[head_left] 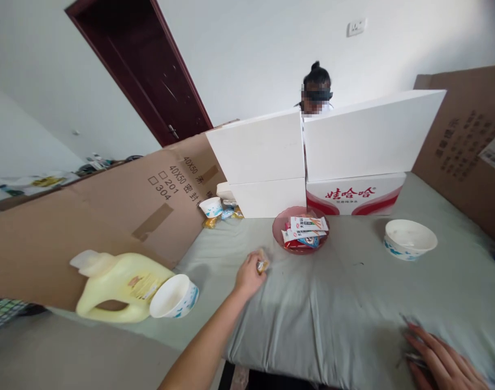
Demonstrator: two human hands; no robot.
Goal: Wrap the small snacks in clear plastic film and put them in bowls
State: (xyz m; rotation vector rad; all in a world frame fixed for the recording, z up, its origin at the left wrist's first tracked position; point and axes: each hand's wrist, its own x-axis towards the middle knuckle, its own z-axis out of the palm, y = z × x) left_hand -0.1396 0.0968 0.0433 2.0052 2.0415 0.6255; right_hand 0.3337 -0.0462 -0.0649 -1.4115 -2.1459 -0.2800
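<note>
My left hand [249,277] reaches out over the grey-green cloth [336,303] and is closed on a small yellow-orange sachet [262,264]. Just beyond it stands a pink bowl [280,230] heaped with several red and white sachets [306,230]. My right hand [438,360] rests at the near right edge of the cloth, fingers stretched flat, touching thin metal tweezers or scissors [410,325].
A yellow jug [117,284] lies on its side at the left with a tipped paper cup [174,297] beside it. A white paper bowl [410,238] stands at the right. Another cup [211,206] and loose sachets sit by white boxes [312,157]. Cardboard walls flank the table; a person sits behind the boxes.
</note>
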